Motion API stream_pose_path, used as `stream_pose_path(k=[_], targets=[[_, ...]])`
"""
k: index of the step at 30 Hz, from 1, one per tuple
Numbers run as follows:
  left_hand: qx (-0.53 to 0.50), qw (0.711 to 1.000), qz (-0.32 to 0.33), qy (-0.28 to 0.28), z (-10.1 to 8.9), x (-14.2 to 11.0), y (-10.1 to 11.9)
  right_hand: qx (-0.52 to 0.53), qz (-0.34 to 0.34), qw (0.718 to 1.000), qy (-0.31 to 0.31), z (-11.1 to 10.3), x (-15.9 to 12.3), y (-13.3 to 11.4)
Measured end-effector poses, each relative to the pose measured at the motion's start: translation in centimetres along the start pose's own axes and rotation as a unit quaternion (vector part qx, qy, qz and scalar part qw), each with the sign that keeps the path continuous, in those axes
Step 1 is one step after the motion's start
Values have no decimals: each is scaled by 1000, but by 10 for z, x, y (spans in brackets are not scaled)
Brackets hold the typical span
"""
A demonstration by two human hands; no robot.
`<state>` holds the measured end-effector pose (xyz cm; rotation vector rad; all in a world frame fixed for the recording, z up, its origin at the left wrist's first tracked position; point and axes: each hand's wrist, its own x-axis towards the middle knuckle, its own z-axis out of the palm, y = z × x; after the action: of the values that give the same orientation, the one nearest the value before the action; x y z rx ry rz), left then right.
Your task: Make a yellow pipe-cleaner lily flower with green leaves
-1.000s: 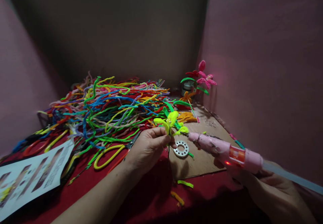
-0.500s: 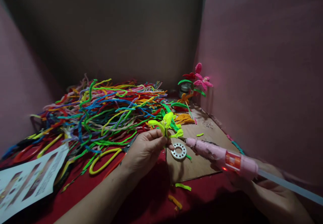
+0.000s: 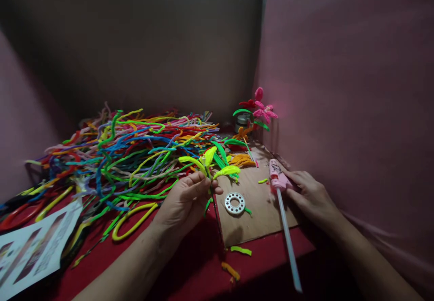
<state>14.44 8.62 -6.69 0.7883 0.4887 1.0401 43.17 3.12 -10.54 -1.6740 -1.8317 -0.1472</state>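
Observation:
Between the thumb and fingers of my left hand (image 3: pixel 185 201) is a yellow pipe-cleaner flower (image 3: pixel 209 163), its petals spread above the fingertips. My right hand (image 3: pixel 313 199) grips a pink hot glue gun (image 3: pixel 278 176) at the right side of the wooden board (image 3: pixel 251 224). The gun points away from me, and a long clear glue stick (image 3: pixel 286 237) sticks out of its back towards me. A round metal disc with holes (image 3: pixel 234 204) lies on the board between my hands.
A heap of coloured pipe cleaners (image 3: pixel 145 147) covers the back left. Yellow-handled scissors (image 3: pixel 134 219) and a printed sheet (image 3: pixel 37 246) lie at left. Green leaves (image 3: pixel 222 156), orange petals (image 3: pixel 242 160) and a pink flower (image 3: pixel 265 111) stand towards the back. Offcuts (image 3: pixel 240 250) lie in front.
The glue gun has moved away from the flower to the board's right side and turned to point away from me. The flower has shifted slightly left in view, still in my left hand.

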Motion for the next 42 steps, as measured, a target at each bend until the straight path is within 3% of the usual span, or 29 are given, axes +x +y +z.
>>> stream_pose_path(k=[5,9,13,15,16,18,20,22,24,26,29,31,35,42], targets=[[10,1000,-6,3,-1,2,2,-94,-8,995,-27,14,12,25],[7,1000,-4,0,-3,3,1,-104,-24,994,-4,17,12,25],[3,1000,-13,1,-3,2,-1,-58,-24,995,83,7,12,-3],[-6,1000,-16,-2,-1,0,-2,60,0,991,123,2,11,-30],[-11,1000,-17,-4,0,-1,-2,149,18,983,101,1,9,-45],[-14,1000,-20,-14,2,-3,-3,324,81,943,-1,4,7,-75],[-6,999,-28,-29,4,-4,-4,491,138,858,-61,10,7,-102],[0,998,-37,-44,5,-6,-4,597,145,788,-46,18,9,-121],[-1,997,-46,-55,6,-8,-5,641,121,758,-1,23,12,-131],[-7,996,-58,-61,6,-10,-4,620,82,779,48,24,14,-133],[-8,995,-74,-61,7,-12,-3,509,6,855,100,17,15,-131],[2,995,-82,-59,7,-12,-2,447,-42,885,121,9,17,-128],[34,994,-80,-71,8,-12,0,413,-94,896,133,-6,26,-127],[71,992,-66,-86,10,-14,-2,393,-134,907,68,-8,32,-128]])
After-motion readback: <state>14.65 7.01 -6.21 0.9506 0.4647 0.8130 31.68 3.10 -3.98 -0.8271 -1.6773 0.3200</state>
